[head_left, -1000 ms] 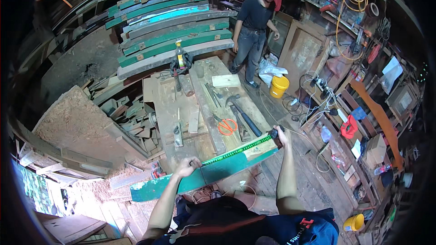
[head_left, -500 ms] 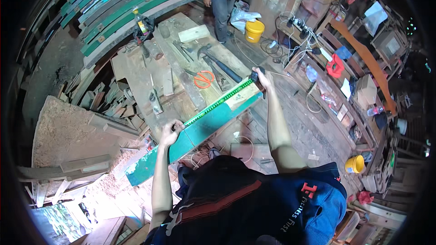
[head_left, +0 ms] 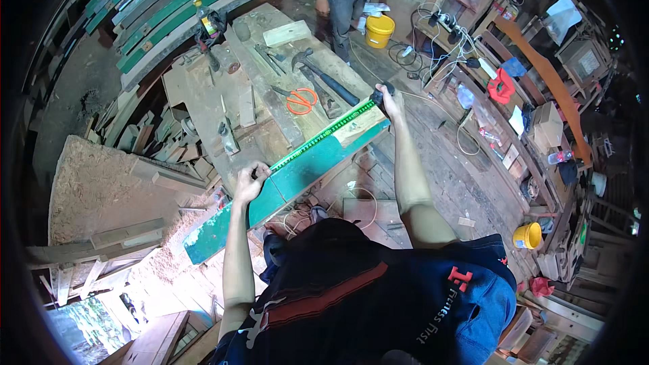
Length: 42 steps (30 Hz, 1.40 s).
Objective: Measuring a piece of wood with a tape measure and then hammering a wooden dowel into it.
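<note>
A green tape measure [head_left: 324,136] is stretched along a green-painted board [head_left: 304,170] on the near edge of the workbench. Its dark case is in my right hand [head_left: 392,103], fingers wrapped round it by the board's right end. My left hand [head_left: 251,181] pinches the free end of the tape near a thin line across the board. Just beyond the tape lie orange-handled scissors [head_left: 301,101] and a claw hammer [head_left: 328,83] with a dark handle. Bare wood shows at the board's right end, while the left end juts past the bench.
More tools and a short pale plank [head_left: 287,34] lie on the bench. A bottle [head_left: 207,20] stands at its far left, before stacked green beams [head_left: 196,17]. Another person [head_left: 346,3] stands beyond, by a yellow bucket [head_left: 380,31]. Cords trail over the right side; sawdust [head_left: 94,189] is heaped left.
The view has shifted slightly. Both hands keep their hold on the tape, which stays stretched along the board. The person beyond the bench has moved a little to the right.
</note>
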Each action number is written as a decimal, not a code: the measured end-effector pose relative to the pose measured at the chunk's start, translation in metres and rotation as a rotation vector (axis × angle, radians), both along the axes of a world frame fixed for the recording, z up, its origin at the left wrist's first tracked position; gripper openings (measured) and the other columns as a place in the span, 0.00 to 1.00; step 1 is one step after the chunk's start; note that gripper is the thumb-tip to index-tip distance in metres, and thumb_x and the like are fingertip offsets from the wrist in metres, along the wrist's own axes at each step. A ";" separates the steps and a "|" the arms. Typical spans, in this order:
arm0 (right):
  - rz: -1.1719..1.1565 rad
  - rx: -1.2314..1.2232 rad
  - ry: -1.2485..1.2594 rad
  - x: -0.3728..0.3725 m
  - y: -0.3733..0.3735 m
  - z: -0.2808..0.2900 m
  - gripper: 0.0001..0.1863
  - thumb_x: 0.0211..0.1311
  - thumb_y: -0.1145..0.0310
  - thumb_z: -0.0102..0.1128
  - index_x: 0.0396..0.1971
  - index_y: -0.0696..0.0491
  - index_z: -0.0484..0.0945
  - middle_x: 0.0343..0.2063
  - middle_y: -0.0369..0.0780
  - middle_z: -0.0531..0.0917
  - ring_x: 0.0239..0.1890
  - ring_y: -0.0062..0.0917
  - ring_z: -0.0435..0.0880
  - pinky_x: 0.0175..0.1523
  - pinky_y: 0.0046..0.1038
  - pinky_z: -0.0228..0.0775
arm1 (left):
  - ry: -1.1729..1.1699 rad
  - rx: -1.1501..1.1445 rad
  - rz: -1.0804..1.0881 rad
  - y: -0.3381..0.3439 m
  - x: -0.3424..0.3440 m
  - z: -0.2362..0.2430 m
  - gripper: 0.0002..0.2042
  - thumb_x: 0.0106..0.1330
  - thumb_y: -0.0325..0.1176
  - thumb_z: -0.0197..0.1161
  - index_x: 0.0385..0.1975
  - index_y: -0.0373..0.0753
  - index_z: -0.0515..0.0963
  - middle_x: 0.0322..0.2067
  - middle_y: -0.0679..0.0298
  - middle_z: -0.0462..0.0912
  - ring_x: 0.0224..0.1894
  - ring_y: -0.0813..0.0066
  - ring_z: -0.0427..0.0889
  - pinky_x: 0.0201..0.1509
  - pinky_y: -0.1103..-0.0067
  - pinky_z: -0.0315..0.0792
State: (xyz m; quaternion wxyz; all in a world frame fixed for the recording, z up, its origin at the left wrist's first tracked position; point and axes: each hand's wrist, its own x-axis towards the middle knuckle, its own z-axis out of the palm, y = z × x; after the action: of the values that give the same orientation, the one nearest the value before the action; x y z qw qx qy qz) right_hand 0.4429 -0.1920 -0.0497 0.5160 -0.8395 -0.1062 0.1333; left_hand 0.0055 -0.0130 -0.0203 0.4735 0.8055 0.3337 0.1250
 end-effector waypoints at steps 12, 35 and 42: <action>-0.023 -0.047 -0.012 -0.010 -0.002 0.016 0.28 0.48 0.44 0.61 0.36 0.55 0.82 0.34 0.44 0.84 0.40 0.31 0.82 0.47 0.32 0.69 | -0.005 -0.025 0.006 -0.004 0.004 0.012 0.04 0.56 0.27 0.64 0.27 0.35 0.78 0.22 0.71 0.73 0.28 0.83 0.69 0.35 0.82 0.65; 0.017 0.014 -0.049 -0.013 -0.001 0.019 0.25 0.51 0.46 0.60 0.38 0.52 0.83 0.36 0.43 0.84 0.44 0.32 0.81 0.51 0.32 0.68 | 0.014 -0.068 -0.020 0.004 -0.002 -0.007 0.05 0.54 0.26 0.60 0.31 0.38 0.79 0.25 0.66 0.78 0.31 0.78 0.74 0.39 0.79 0.69; 0.006 -0.057 -0.042 -0.007 0.000 0.009 0.24 0.51 0.45 0.58 0.38 0.49 0.84 0.36 0.43 0.85 0.44 0.33 0.81 0.52 0.32 0.68 | 0.051 -0.089 0.001 0.000 0.002 0.007 0.06 0.54 0.25 0.60 0.31 0.37 0.79 0.26 0.66 0.79 0.32 0.78 0.75 0.41 0.79 0.69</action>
State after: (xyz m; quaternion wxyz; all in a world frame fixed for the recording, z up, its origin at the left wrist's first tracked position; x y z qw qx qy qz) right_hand 0.4364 -0.1925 -0.0406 0.4890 -0.8562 -0.1158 0.1200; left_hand 0.0070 -0.0126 -0.0138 0.5002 0.7864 0.3513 0.0897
